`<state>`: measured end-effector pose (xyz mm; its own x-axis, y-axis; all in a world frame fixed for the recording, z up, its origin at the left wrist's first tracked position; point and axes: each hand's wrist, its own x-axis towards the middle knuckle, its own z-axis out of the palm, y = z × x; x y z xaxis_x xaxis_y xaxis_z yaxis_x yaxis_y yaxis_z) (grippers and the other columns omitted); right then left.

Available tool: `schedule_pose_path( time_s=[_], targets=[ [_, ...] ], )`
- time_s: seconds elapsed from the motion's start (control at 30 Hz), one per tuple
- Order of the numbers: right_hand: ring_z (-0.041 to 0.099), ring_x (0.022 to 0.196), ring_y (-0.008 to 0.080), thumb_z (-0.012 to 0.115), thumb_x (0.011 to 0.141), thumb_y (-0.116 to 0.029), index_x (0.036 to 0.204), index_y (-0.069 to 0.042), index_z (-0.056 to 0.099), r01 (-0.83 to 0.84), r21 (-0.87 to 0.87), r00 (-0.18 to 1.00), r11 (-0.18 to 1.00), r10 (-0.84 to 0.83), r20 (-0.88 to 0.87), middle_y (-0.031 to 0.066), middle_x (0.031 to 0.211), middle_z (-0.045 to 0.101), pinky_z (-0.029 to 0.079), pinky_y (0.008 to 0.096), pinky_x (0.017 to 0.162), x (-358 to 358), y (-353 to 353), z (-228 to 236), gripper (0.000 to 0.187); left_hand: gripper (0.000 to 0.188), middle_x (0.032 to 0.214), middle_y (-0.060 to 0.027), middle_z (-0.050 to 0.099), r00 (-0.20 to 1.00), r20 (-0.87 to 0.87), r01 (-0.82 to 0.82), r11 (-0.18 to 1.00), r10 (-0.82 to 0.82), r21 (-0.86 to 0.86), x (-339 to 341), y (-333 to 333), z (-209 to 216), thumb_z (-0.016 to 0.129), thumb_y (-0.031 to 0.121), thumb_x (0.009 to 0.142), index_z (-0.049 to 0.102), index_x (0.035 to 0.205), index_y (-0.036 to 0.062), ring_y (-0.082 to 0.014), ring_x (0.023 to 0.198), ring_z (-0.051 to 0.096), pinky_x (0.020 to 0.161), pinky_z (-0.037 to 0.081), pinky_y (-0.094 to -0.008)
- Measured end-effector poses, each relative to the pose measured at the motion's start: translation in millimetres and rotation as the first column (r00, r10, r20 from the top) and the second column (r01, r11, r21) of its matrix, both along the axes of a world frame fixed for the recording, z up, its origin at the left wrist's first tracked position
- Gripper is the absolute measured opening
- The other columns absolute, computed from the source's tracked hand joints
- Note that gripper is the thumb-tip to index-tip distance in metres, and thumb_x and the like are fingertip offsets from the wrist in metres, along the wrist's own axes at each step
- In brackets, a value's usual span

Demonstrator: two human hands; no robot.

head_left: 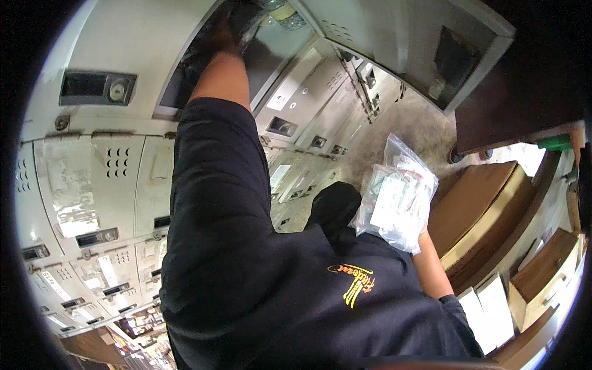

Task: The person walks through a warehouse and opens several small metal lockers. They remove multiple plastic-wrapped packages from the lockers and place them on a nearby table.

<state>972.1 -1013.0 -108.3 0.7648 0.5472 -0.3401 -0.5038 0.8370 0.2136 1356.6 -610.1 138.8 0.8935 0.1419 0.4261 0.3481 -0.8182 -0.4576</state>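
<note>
My left arm reaches up into an open grey metal locker (296, 52). My left hand (226, 38) is in deep shadow there, beside dark, crumpled-looking material. Its fingers cannot be made out. A clear plastic bottle (288, 17) lies near it in the locker. At my right side, my right hand (424, 239) is closed on a clear plastic bag (398, 200). Several small flat packets and a white paper slip show through the plastic. The bag covers most of that hand's fingers.
The locker's door (394, 46) hangs open at the upper right. Rows of closed lockers (114, 179) run along the left and ahead. Brown cardboard boxes (475, 206) are stacked at the right, above white papers (490, 311). Concrete floor (410, 126) shows beyond the bag.
</note>
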Motion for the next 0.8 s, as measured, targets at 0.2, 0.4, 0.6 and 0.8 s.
schedule_pose_path(
  time_s=[0.2,0.4,0.6,0.8],
  targets=[
    [0.057,0.129,0.0416,0.046,0.101,-0.05,0.15,-0.01,0.049,0.228,0.689,0.842,0.688,0.216,-0.494,0.0188,0.146,0.056,0.044,0.0588,0.112,-10,-4,16,0.063,0.051,0.142,-0.0181,0.06,1.0,-0.003,-0.003,0.999,0.003,-0.049,-6,-9,-2,0.056,0.044,0.096,0.067,0.13,0.0072,-0.0337,0.132,0.058,0.11,0.045,-0.0485],
    [0.057,0.129,0.0416,0.046,0.102,-0.052,0.15,-0.01,0.048,-0.045,0.156,0.996,0.987,0.055,-0.066,0.0185,0.146,0.056,0.045,0.059,0.111,-10,0,44,0.063,0.054,0.143,-0.0184,0.059,0.991,-0.105,-0.098,0.98,0.08,-0.176,-24,-25,8,0.055,0.047,0.096,0.067,0.131,0.0077,-0.0342,0.132,0.058,0.111,0.045,-0.0485],
    [0.059,0.126,0.0411,0.049,0.101,-0.05,0.147,-0.009,0.05,-0.076,0.014,0.997,0.997,0.077,-0.031,0.0196,0.141,0.059,0.046,0.0591,0.109,-1,-3,80,0.062,0.057,0.144,-0.0187,0.058,0.903,-0.305,-0.393,0.866,0.301,-0.308,-60,-33,15,0.054,0.05,0.096,0.067,0.132,0.0082,-0.0346,0.133,0.057,0.111,0.045,-0.0484],
    [0.062,0.121,0.0409,0.057,0.098,-0.048,0.142,-0.007,0.055,-0.073,-0.043,0.997,0.996,0.073,-0.009,0.0188,0.135,0.062,0.048,0.0588,0.107,9,-21,76,0.06,0.06,0.145,-0.019,0.057,0.824,-0.44,-0.52,0.785,0.356,-0.338,-61,-68,9,0.053,0.053,0.095,0.066,0.134,0.0087,-0.0351,0.134,0.057,0.111,0.045,-0.0483]
  ],
)
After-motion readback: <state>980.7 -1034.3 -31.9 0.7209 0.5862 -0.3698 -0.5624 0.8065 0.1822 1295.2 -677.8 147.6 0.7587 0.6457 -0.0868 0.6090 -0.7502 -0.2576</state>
